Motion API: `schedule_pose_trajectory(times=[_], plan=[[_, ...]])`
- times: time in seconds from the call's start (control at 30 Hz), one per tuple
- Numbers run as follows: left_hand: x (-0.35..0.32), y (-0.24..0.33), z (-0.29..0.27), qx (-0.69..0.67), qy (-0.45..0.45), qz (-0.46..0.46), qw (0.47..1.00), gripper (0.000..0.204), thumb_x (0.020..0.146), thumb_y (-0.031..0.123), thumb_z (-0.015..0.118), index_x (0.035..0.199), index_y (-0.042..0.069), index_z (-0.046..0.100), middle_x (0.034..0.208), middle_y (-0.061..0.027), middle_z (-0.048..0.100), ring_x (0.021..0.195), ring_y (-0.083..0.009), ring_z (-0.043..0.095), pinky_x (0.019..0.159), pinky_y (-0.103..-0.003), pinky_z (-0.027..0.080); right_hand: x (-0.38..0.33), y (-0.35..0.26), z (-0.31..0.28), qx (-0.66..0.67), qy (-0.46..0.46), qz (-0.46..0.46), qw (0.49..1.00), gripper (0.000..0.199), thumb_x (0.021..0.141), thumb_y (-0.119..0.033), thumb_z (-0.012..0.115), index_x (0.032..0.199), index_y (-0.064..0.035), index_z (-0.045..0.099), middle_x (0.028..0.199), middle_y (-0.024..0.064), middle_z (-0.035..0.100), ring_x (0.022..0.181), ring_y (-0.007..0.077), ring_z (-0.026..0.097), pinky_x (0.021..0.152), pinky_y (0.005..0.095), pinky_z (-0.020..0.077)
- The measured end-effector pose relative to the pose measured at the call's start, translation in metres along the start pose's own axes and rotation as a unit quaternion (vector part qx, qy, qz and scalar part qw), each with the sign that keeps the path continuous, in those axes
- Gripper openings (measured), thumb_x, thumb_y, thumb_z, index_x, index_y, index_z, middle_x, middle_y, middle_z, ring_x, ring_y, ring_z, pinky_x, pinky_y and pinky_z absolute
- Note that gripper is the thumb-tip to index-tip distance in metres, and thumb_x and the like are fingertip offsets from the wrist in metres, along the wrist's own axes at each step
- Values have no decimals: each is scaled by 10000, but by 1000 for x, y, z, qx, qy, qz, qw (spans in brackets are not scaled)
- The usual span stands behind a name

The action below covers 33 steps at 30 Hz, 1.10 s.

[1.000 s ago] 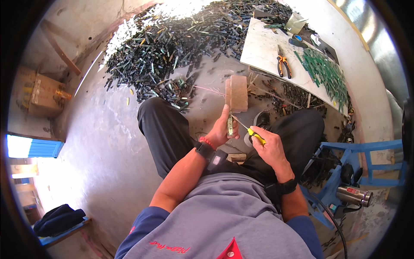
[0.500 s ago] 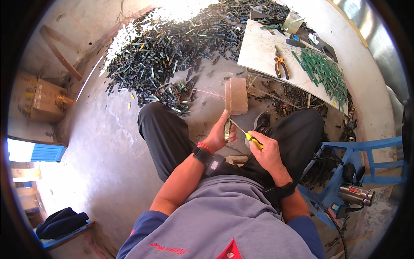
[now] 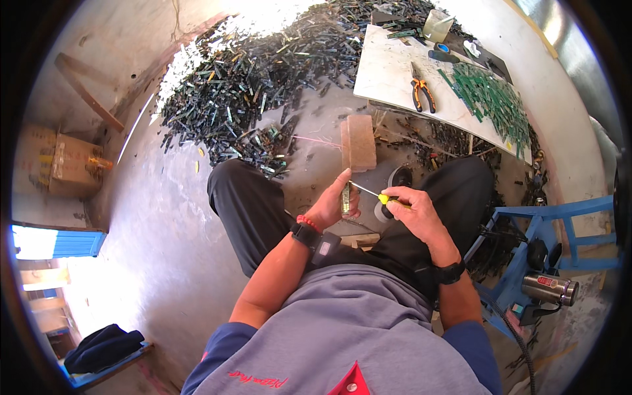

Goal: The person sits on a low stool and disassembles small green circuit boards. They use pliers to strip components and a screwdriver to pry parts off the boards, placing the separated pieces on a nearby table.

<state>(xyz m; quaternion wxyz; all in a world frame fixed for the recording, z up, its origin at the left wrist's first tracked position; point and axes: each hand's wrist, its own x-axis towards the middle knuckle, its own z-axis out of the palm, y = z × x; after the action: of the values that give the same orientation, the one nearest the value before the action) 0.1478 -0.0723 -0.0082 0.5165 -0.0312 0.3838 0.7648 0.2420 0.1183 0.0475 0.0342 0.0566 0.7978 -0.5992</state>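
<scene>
Between my thumb and fingers, my left hand (image 3: 333,201) grips a short, narrow strip (image 3: 345,197) with a shiny gold-green face, held upright over my lap. My right hand (image 3: 416,212) is closed on the yellow and black handle of a screwdriver (image 3: 386,198). Its thin metal shaft points left, and the tip meets the upper part of the strip near my left thumb; whether it is wedged in I cannot tell. Just beyond my left hand, a reddish-brown brick (image 3: 359,142) lies on the floor.
A large heap of dark strips (image 3: 250,85) covers the floor ahead. On a white board (image 3: 388,72) at the right lie orange-black pliers (image 3: 421,91) and a pile of green strips (image 3: 487,99). A blue chair frame (image 3: 559,217) and a steel flask (image 3: 550,289) stand at my right.
My right hand has turned and shifted slightly right, so the screwdriver lies flatter. The left hand keeps the strip nearly in place. The whole view has tilted a little.
</scene>
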Motion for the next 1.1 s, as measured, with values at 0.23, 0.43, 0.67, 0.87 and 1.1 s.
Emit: schedule_pose_trajectory(times=[0.23,0.43,0.67,0.87,1.1], plan=[[1,-3,-3,0,62,-10,998,556,935,545,389,601,107,466,496,-34,386,429,-196,356,626,-358,404,-15,6,5,399,-35,260,878,231,880,-89,586,1098,-24,624,690,6,553,508,37,426,428,181,311],[5,-6,-14,-42,-11,7,999,564,924,574,386,628,104,485,512,-34,411,478,-202,395,633,-369,407,-18,5,22,-61,72,-94,991,260,831,-66,599,1082,1,615,820,140,653,698,225,638,658,308,502],[2,-5,-9,-44,20,31,998,574,908,634,359,754,103,515,620,-62,470,532,-208,421,617,-367,400,-25,-7,38,-137,115,-122,976,283,813,-67,619,1089,-8,595,866,195,636,755,347,635,656,353,511],[-1,-3,-6,-26,11,38,999,518,926,587,384,869,89,515,642,-61,478,538,-193,421,559,-306,368,-23,-2,48,-147,133,-144,969,294,818,-65,621,1101,2,580,883,211,633,767,367,628,658,374,508],[-4,-10,-3,101,-9,51,994,450,966,476,392,890,58,538,645,-64,508,555,-177,461,529,-290,352,-22,10,48,26,116,-37,992,285,882,-107,578,1145,-1,546,762,87,586,618,149,555,555,266,456]])
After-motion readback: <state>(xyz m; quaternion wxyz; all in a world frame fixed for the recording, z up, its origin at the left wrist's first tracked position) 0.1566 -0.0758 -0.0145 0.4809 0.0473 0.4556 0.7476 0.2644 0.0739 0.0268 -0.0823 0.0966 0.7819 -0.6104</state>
